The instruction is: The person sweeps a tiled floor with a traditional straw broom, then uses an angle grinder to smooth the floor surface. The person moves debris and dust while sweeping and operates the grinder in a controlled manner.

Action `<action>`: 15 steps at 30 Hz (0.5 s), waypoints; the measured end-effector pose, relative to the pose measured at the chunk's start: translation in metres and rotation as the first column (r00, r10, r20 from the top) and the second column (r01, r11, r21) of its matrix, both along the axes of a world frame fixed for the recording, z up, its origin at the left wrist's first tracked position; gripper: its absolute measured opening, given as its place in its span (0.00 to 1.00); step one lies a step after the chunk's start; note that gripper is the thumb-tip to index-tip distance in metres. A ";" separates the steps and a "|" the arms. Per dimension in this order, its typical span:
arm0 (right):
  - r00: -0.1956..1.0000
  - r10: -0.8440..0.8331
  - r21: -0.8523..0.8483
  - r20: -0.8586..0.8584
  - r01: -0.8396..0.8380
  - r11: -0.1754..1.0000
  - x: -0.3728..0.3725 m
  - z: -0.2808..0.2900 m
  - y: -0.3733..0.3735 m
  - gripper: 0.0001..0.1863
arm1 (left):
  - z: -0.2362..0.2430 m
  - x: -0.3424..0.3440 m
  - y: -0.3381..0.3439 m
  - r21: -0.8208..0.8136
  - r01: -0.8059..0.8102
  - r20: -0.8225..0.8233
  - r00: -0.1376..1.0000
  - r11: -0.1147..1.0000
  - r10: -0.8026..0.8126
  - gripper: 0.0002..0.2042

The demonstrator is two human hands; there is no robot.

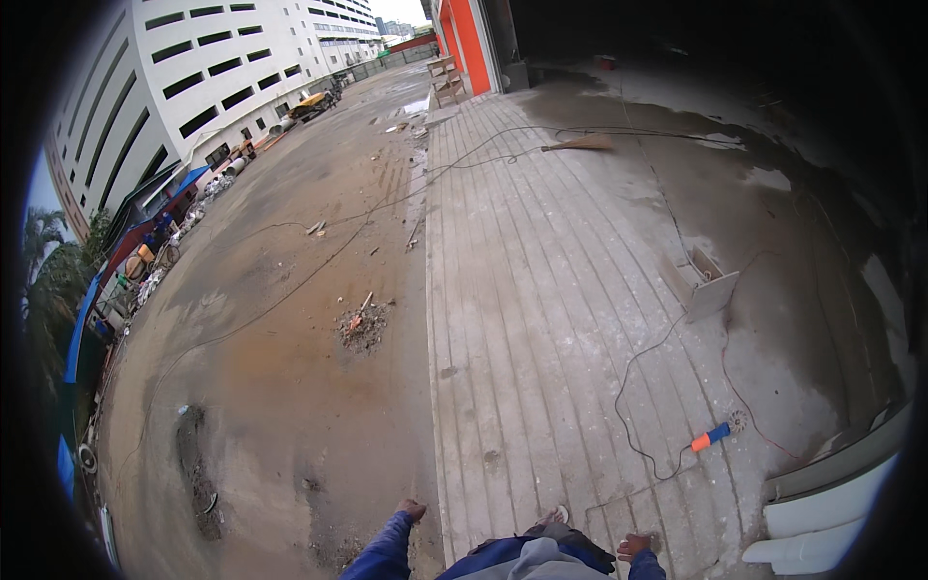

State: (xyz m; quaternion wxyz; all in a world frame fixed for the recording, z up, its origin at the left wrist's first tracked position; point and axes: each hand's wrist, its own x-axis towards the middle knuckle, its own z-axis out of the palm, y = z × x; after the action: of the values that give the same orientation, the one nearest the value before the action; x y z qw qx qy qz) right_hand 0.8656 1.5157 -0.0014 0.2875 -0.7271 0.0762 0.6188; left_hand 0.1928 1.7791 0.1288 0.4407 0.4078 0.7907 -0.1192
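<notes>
My left hand [414, 510] hangs low at the bottom, beside the concrete edge, with its fingers curled in and nothing visible in them. On the other side of my body, my right hand [634, 547] is low over the grooved concrete, fingers loosely bent and holding nothing that I can see. Both hands are small in view and touch nothing. Nearest to the right hand, but well apart from it, a corded power tool like an angle grinder [710, 438], orange and blue with a round disc, lies on the concrete. One shoe [556, 515] shows below me.
A grooved concrete strip [522, 319] runs ahead, with muddy ground on its left. Black cables [338, 249] cross both. A small wooden box-like piece [700, 282] stands at right. White pipes [822, 512] lie at lower right. A rubble pile [362, 324] sits on the mud.
</notes>
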 end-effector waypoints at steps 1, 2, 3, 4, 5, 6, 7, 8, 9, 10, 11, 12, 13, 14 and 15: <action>0.998 0.039 0.006 0.041 -0.039 0.999 0.008 0.018 0.057 0.18 | 0.010 -0.019 -0.008 -0.023 -0.098 -0.029 0.995 0.995 0.097 0.20; 0.993 0.075 0.008 0.091 -0.076 0.997 0.020 0.037 0.108 0.17 | 0.019 -0.027 -0.016 -0.016 -0.177 -0.004 0.984 0.984 0.177 0.19; 0.984 0.129 0.035 0.119 -0.134 0.990 0.030 0.048 0.166 0.16 | 0.025 -0.033 -0.018 0.002 -0.251 0.019 0.968 0.968 0.250 0.18; 0.973 0.181 0.057 0.145 -0.191 0.980 0.039 0.061 0.221 0.15 | 0.028 -0.034 -0.023 -0.044 -0.389 0.055 0.919 0.920 0.391 0.17; 0.966 0.239 0.124 0.100 -0.250 0.960 0.054 0.078 0.278 0.15 | 0.030 -0.026 -0.021 -0.085 -0.505 0.093 0.854 0.859 0.512 0.18; 0.950 0.307 0.186 0.055 -0.312 0.932 0.065 0.086 0.331 0.15 | 0.025 -0.014 -0.031 -0.073 -0.618 0.120 0.773 0.783 0.622 0.16; 0.944 0.298 0.210 0.142 -0.323 0.923 0.057 0.093 0.380 0.15 | 0.020 -0.002 -0.044 -0.062 -0.722 0.137 0.677 0.689 0.723 0.14; 0.932 0.279 0.233 0.231 -0.332 0.914 0.046 0.097 0.427 0.15 | 0.015 0.017 -0.052 -0.125 -0.794 0.113 0.584 0.594 0.804 0.14; 0.915 0.253 0.256 0.314 -0.338 0.906 0.035 0.099 0.467 0.16 | 0.013 0.036 -0.053 -0.190 -0.823 0.090 0.528 0.535 0.845 0.14; 0.948 0.246 0.308 0.201 -0.300 0.903 0.032 0.097 0.501 0.16 | 0.007 0.058 -0.045 -0.270 -0.823 0.074 0.501 0.500 0.863 0.15; 0.969 0.218 0.362 0.113 -0.244 0.900 0.051 0.088 0.535 0.16 | -0.005 0.088 -0.016 -0.353 -0.792 0.090 0.502 0.499 0.860 0.15; 0.978 0.207 0.409 0.018 -0.196 0.891 0.067 0.085 0.569 0.16 | -0.015 0.112 0.013 -0.413 -0.758 0.105 0.510 0.504 0.854 0.16; 0.945 0.302 0.360 0.123 -0.326 0.874 0.029 0.087 0.590 0.17 | -0.015 0.114 0.018 -0.446 -0.761 0.074 0.494 0.471 0.867 0.17; 0.893 0.383 0.304 0.239 -0.443 0.843 -0.003 0.090 0.602 0.17 | -0.018 0.115 0.036 -0.469 -0.752 0.064 0.493 0.463 0.867 0.17; 0.873 0.436 0.256 0.217 -0.482 0.838 -0.012 0.090 0.619 0.17 | -0.027 0.116 0.069 -0.487 -0.734 0.071 0.508 0.474 0.859 0.18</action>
State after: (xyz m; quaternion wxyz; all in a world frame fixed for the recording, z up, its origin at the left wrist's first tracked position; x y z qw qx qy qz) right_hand 0.8535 2.1348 0.0890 0.2431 -0.7157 -0.2181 0.6173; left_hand 0.3088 1.8477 0.1018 0.6331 -0.0990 0.7677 0.0106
